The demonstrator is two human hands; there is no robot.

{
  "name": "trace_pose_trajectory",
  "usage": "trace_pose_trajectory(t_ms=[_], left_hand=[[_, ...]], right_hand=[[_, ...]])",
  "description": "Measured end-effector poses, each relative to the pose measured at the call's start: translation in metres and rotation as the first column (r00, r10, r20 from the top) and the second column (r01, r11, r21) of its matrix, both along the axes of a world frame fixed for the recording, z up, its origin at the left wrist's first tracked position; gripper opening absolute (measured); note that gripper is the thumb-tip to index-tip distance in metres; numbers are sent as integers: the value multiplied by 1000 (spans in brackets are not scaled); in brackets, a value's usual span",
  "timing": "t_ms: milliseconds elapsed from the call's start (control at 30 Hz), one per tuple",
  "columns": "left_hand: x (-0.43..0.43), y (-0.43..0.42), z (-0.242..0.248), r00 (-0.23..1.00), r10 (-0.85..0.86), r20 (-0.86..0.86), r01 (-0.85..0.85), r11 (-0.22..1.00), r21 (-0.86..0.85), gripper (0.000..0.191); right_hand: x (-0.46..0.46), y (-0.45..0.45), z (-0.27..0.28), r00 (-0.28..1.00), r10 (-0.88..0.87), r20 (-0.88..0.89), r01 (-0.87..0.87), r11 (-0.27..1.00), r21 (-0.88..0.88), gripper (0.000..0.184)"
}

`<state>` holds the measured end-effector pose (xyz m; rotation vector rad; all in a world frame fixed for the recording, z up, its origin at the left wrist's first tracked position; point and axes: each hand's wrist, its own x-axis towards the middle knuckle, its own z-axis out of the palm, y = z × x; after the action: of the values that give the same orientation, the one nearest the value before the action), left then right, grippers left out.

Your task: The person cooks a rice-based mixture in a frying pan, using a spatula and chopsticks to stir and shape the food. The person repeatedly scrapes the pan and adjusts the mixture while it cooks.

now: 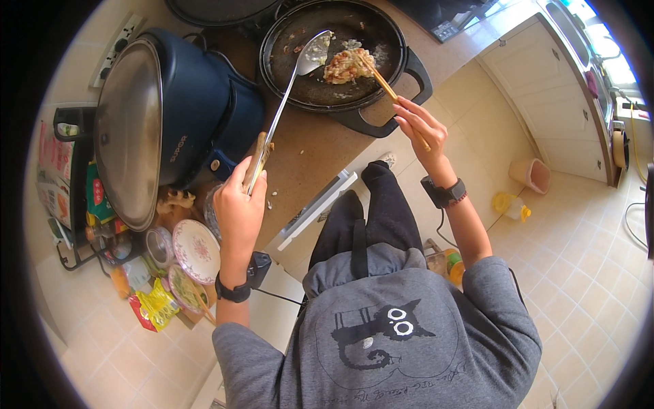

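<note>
My left hand (238, 207) is closed around the wooden handle of a metal ladle (312, 55), whose bowl rests over the round black electric pan (332, 99) with bits of food stuck to it. Wooden chopsticks (387, 88) are in my right hand (423, 130), their tips in a lumpy, browned mass of food (349, 66) on the pan's surface. The ladle's bowl lies just left of this mass. Loose scraps are scattered over the pan. A dark strap with a device sits on each wrist.
Left of the pan stands a blue electric cooker (204, 102) with a metal lid. Below it are a flowered plate (196, 250), a bowl with greens (186, 287) and a yellow packet (156, 307). A pink bin (531, 175) and an oil bottle (511, 206) stand on the floor at right.
</note>
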<state>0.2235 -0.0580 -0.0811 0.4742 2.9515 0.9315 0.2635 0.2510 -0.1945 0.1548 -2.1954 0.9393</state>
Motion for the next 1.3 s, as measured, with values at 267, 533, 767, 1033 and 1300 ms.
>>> trace_pose_trajectory(t_ms=[267,533,767,1033,1300], left_hand=[[0,-5,-5,1000,20,-5,-20,999,44,25],[2,-4,2,1000,20,-5,-20,1000,19,25],[4,-4,4,999,19,-27,-18,999,39,25],[4,-8,3,999,26,-30,-25,1000,18,25],[2,-9,1,999,20,-30,-20,1000,18,25]], right_hand=[[11,1,-8,1000,0,-2,0,999,51,21],[-28,-32,-2,999,10,48,16,861,-509,13],[-45,-42,3,952,13,306,180,785,-593,27],[-49,-34,18,977,14,215,163,606,-779,31],[-61,-25,15,977,1,214,177,561,-809,32]])
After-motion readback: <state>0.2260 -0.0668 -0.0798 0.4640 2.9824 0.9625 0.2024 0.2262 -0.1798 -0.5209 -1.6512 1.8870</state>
